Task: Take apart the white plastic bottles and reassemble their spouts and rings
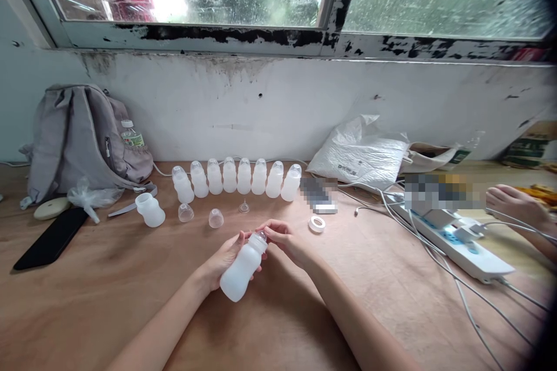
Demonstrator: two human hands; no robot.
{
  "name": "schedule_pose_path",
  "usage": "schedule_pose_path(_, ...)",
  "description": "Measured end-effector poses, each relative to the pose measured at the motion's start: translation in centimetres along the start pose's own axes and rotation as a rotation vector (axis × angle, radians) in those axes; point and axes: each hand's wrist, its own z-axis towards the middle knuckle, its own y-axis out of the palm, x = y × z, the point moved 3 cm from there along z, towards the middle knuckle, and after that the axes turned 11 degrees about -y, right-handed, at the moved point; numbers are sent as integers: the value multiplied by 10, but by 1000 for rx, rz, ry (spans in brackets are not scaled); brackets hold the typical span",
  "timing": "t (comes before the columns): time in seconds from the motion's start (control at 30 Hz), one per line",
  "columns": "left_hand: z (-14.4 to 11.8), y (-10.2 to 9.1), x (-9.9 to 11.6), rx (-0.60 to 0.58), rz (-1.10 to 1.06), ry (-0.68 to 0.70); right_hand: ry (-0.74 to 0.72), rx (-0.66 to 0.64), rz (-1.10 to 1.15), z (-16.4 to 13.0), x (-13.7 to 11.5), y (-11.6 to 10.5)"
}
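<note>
Holding: the left hand [221, 261] was closed round a translucent white plastic bottle [242, 269], tilted at the surface's [130, 301] centre; the right hand's [285, 239] fingertips pinched its small clear teat-like top [261, 236].
Slip risk: the smooth bottle might have rolled off toward 6 o'clock if the grip loosened.
Knock risk: a right forearm swing toward 3 o'clock could have snagged the white cables [456, 284].
Row at 12 o'clock: eight capped white bottles [237, 177].
Loose clear caps: two [185, 213], plus one clear teat [244, 207].
Uncapped bottle: one [150, 209], at 10 o'clock.
White ring: one [317, 224].
Other person's hand: one [513, 204], at 3 o'clock.
</note>
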Motion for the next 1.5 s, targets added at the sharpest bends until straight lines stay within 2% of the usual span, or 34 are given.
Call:
schedule_pose_path(0.13, -1, -1, 0, -1, -2, -24, -16, -24, 33, 1, 0, -2)
schedule_pose_path(0.3, -4, 2, 5, -28, 12, -24, -65, 14, -21, 2, -3, -2)
schedule_pose_path(0.5, -3, 2, 0, -52, 46, -61, -9, 19, -100, 3, 2, 0)
schedule_pose_path(0.7, -8, 3, -1, -155, 139, -53, -5, 9, -119, 2, 3, 4)
schedule_pose_path(0.87, -14, 1, -1, -24, 261, -67, 3, 2, -63, 1, 4, 1)
schedule_pose_path(1.0, -12, 1, -3, 0, 269, -63, 15, 12, -87, 2, 6, -3)
schedule_pose_path(1.17, -8, -1, -6, 131, 359, -8, -4, 56, -165, 4, 9, -4)
schedule_pose_path(1.23, -6, 1, -5, 194, 424, 51, -21, 86, -226, 5, 11, -6)
schedule_pose_path(1.4, -10, 8, 1, 435, 668, 325, -109, 233, -274, 6, 10, -12)
schedule_pose_path(1.5, -11, 11, 2, 466, 834, 342, -136, 318, -251, 5, 7, -13)
